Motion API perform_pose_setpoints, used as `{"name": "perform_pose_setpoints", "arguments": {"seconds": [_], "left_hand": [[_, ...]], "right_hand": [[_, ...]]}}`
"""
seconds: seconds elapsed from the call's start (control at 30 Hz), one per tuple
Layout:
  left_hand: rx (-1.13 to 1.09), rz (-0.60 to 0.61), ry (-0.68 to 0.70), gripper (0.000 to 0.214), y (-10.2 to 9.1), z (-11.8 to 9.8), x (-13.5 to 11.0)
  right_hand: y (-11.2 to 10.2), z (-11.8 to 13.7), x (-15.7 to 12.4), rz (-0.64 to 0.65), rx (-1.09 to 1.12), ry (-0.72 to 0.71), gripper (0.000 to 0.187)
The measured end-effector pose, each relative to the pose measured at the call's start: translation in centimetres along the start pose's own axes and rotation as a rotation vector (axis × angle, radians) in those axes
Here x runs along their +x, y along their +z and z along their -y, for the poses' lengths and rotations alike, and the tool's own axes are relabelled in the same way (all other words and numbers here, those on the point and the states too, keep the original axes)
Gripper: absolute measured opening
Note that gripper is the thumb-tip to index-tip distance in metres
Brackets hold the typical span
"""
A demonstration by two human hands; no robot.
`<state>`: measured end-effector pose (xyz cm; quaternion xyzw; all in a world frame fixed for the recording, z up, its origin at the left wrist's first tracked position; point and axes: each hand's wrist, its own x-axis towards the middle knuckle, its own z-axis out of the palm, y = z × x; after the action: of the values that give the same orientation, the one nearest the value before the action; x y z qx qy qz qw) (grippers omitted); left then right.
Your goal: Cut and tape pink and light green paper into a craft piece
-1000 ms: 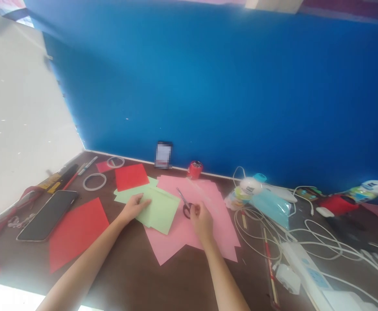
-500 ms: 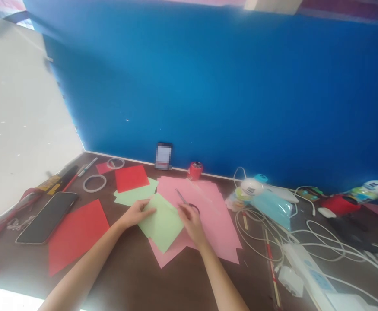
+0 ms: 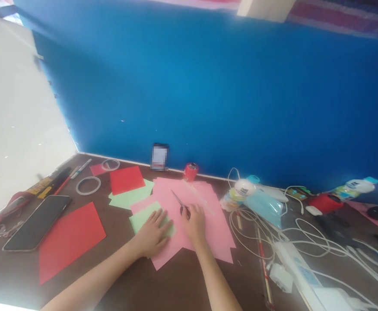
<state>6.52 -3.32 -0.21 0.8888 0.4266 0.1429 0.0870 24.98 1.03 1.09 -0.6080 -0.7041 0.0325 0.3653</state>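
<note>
My left hand (image 3: 154, 233) lies flat with its fingers spread over a light green sheet of paper (image 3: 139, 219), covering much of it. That sheet rests on top of pink paper (image 3: 166, 190). To the right, my right hand (image 3: 195, 222) has its fingers closed around the dark handles of the scissors (image 3: 178, 198). The blades point away from me to the upper left, low over the pink paper. Part of the handles is hidden by my fingers. Another green sheet (image 3: 127, 198) lies farther back, partly under a red square of paper (image 3: 126, 180).
On the left lie a red sheet (image 3: 74, 242), a phone (image 3: 36, 222) and a tape roll (image 3: 88, 185). A red container (image 3: 191, 172) stands near the wall. Glue bottles (image 3: 240, 194), tangled white cables and a power strip (image 3: 300, 270) occupy the right side.
The green sheet, held in both hands before, now lies lower and flatter under my left hand. My right hand has let go of it and taken hold of the scissors.
</note>
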Motion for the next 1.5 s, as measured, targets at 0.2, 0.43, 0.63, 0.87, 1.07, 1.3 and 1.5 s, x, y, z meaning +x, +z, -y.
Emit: {"name": "perform_pose_setpoints", "arguments": {"seconds": [0.2, 0.43, 0.63, 0.87, 1.07, 1.3, 1.5], "left_hand": [[-0.041, 0.016, -0.008, 0.043, -2.1, 0.7, 1.5], [-0.014, -0.082, -0.410, 0.070, -0.8, 0.5, 3.3], [-0.105, -0.032, -0.313, 0.077, 0.0, 0.8, 3.5], [-0.112, -0.069, -0.265, 0.085, 0.5, 1.4, 3.5], [-0.121, -0.075, -0.273, 0.090, 0.5, 1.8, 3.5], [-0.129, -0.064, -0.280, 0.095, 0.7, 1.8, 3.5], [-0.119, -0.071, -0.282, 0.097, 0.7, 1.8, 3.6]], "right_hand": [[-0.8, -3.1, 1.3, 0.207, -0.013, 0.042, 0.016], [-2.8, -2.8, 2.1, 0.435, -0.039, 0.150, 0.013], [-5.6, -2.7, 2.7, 0.483, -0.053, 0.236, 0.025], [-3.6, -0.8, 1.6, 0.311, 0.556, 0.541, 0.031], [-0.6, 0.7, 1.8, 0.237, 0.579, 0.439, 0.025], [1.2, 1.8, 1.2, 0.277, 0.258, 0.354, 0.011], [1.0, 2.2, 0.7, 0.276, 0.395, 0.385, 0.010]]}}
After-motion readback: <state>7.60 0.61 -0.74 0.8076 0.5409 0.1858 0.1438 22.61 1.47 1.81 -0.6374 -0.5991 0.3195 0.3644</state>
